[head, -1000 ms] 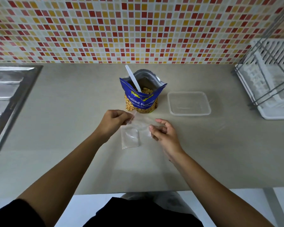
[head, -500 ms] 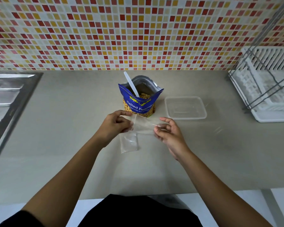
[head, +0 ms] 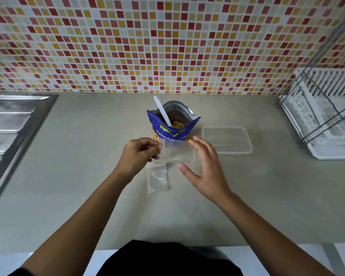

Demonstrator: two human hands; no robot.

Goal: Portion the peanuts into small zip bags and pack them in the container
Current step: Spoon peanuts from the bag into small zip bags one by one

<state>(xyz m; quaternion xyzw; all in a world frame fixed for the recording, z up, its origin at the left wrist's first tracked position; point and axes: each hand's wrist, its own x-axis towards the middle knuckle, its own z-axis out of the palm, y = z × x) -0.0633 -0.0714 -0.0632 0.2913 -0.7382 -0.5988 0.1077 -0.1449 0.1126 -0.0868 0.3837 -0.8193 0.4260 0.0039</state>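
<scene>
Plastic, clear and thin, forms the small zip bag (head: 176,151), held flat above the counter (head: 88,156) just before the blue peanut pouch (head: 172,128), whose print shows through it. The left hand (head: 136,154) pinches its left edge; the right hand (head: 205,166) is spread, straight fingers touching its right edge. An empty bag (head: 157,178) lies below, and the container (head: 227,139) sits right of the pouch.

Two zip bags (head: 177,152), one container (head: 227,139)
</scene>
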